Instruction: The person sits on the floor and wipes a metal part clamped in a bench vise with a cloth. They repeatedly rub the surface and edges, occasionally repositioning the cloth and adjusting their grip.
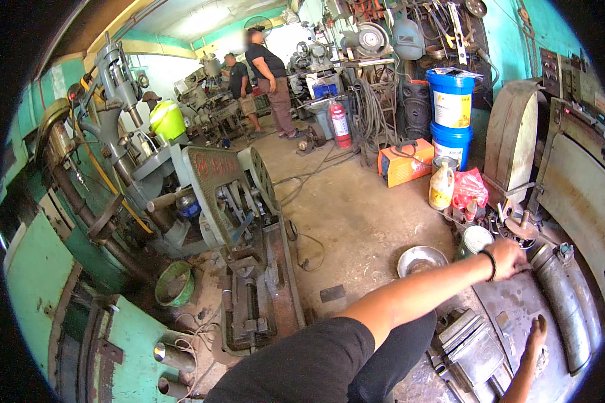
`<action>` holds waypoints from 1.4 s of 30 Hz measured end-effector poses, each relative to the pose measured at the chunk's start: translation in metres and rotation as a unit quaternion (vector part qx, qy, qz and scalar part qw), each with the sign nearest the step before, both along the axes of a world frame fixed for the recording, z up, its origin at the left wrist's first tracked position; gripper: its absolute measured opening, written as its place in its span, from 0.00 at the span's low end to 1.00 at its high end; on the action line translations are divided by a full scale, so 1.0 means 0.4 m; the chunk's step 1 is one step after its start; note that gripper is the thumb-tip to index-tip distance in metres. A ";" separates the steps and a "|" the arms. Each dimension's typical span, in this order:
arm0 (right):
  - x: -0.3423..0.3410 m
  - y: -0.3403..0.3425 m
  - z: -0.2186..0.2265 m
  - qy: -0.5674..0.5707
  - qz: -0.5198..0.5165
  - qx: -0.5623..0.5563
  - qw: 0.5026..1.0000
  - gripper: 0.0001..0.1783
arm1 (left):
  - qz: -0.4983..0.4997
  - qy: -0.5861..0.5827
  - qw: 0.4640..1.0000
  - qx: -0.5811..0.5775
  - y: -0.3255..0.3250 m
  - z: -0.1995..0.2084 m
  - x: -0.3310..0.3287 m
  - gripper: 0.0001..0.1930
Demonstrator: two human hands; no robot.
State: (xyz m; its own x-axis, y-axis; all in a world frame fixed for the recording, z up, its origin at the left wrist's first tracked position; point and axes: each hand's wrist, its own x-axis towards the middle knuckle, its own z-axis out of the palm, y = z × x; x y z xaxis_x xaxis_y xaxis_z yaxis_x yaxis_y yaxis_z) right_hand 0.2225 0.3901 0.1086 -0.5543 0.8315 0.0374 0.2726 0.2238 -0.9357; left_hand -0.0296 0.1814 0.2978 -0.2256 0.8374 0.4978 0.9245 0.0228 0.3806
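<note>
My left arm, in a black sleeve, reaches across to the right. My left hand [505, 259], with a dark bracelet at the wrist, is closed near the upper end of a grey metal pipe [566, 305]. Whatever its fingers grip is too small to name. Lower down, my right hand [536, 336] is seen from the side over a grey metal plate [517, 299], beside the pipe. Its visible fingers point upward, apart from the pipe, and it appears open. A steel machine vise [469, 349] lies left of my right hand.
A metal basin [421, 260] and an open can [477, 240] stand beyond my left arm. Blue buckets [450, 101], an orange machine [406, 162] and a fire extinguisher [339, 124] stand farther back. A power hacksaw [228, 188] is at left. Two people stand at the back.
</note>
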 end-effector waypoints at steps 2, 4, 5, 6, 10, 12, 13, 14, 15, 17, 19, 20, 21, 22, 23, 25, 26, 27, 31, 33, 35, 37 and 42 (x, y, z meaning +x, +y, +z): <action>0.087 -0.068 0.079 0.122 -0.018 -0.159 0.980 0.27 | -0.073 -0.001 0.997 0.029 -0.034 0.021 0.098 0.07; 0.145 -0.143 0.139 0.162 -0.032 -0.220 0.962 0.29 | -0.127 -0.026 0.991 0.028 -0.076 0.028 0.165 0.08; 0.163 -0.173 0.164 0.135 -0.006 -0.212 0.968 0.29 | -0.129 -0.058 0.990 -0.002 -0.097 0.025 0.195 0.08; 0.184 -0.199 0.183 0.110 0.001 -0.205 0.973 0.28 | -0.128 -0.058 0.990 0.005 -0.117 0.017 0.220 0.08; 0.239 -0.255 0.218 -0.033 0.069 -0.097 0.992 0.28 | -0.178 -0.079 0.981 0.001 -0.162 -0.021 0.264 0.11; 0.260 -0.276 0.216 -0.040 0.151 -0.030 0.987 0.28 | -0.187 -0.076 0.979 -0.014 -0.158 -0.044 0.276 0.11; 0.274 -0.292 0.214 -0.057 0.145 0.023 0.988 0.29 | -0.192 -0.074 0.978 -0.023 -0.152 -0.057 0.282 0.12; 0.282 -0.309 0.213 -0.073 0.138 0.074 0.985 0.29 | -0.184 -0.053 0.981 -0.021 -0.145 -0.068 0.287 0.16; 0.291 -0.329 0.214 -0.108 0.133 0.116 0.978 0.30 | -0.180 -0.052 0.982 -0.038 -0.139 -0.080 0.290 0.16; 0.298 -0.365 0.229 -0.152 0.137 0.170 0.964 0.33 | -0.184 -0.032 0.980 -0.066 -0.127 -0.096 0.290 0.16; 0.299 -0.396 0.254 -0.208 0.167 0.197 0.943 0.36 | -0.200 -0.028 0.976 -0.076 -0.120 -0.106 0.286 0.14; 0.298 -0.406 0.269 -0.232 0.183 0.180 0.938 0.38 | -0.195 -0.034 0.977 -0.084 -0.119 -0.109 0.284 0.14; 0.294 -0.417 0.282 -0.237 0.202 0.171 0.935 0.40 | -0.186 -0.035 0.978 -0.092 -0.120 -0.111 0.282 0.14; 0.290 -0.424 0.292 -0.254 0.206 0.154 0.933 0.40 | -0.171 -0.045 0.978 -0.111 -0.122 -0.110 0.280 0.15; 0.286 -0.431 0.299 -0.241 0.212 0.139 0.937 0.41 | -0.158 -0.053 0.979 -0.118 -0.125 -0.110 0.279 0.15; 0.277 -0.438 0.303 -0.257 0.215 0.177 0.925 0.42 | -0.144 -0.056 0.981 -0.118 -0.131 -0.106 0.280 0.16; 0.272 -0.440 0.300 -0.260 0.215 0.193 0.921 0.43 | -0.143 -0.051 0.982 -0.111 -0.135 -0.104 0.282 0.17; 0.267 -0.440 0.296 -0.254 0.220 0.200 0.920 0.43 | -0.144 -0.042 0.983 -0.108 -0.137 -0.101 0.285 0.17; 0.246 -0.432 0.277 -0.226 0.214 0.192 0.931 0.40 | -0.156 -0.001 0.985 -0.069 -0.147 -0.090 0.301 0.19; 0.236 -0.427 0.274 -0.227 0.218 0.188 0.930 0.37 | -0.136 -0.009 0.989 -0.055 -0.153 -0.085 0.312 0.19; 0.230 -0.424 0.271 -0.169 0.215 0.184 0.944 0.27 | -0.149 -0.044 0.987 -0.033 -0.155 -0.080 0.323 0.19; 0.225 -0.421 0.263 -0.157 0.197 0.211 0.945 0.24 | -0.162 -0.056 0.985 -0.023 -0.154 -0.076 0.329 0.19; 0.218 -0.391 0.225 -0.058 0.145 0.266 0.951 0.18 | -0.161 -0.088 0.983 -0.028 -0.147 -0.063 0.327 0.19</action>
State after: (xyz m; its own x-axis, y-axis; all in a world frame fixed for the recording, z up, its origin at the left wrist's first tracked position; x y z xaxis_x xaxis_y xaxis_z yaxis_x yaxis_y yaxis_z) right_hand 0.3097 0.2338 0.1988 -0.7831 0.5238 0.3351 0.2220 0.7389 -0.6362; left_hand 0.1011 0.1225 0.2727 -0.0229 0.9045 0.4259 0.8069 -0.2348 0.5420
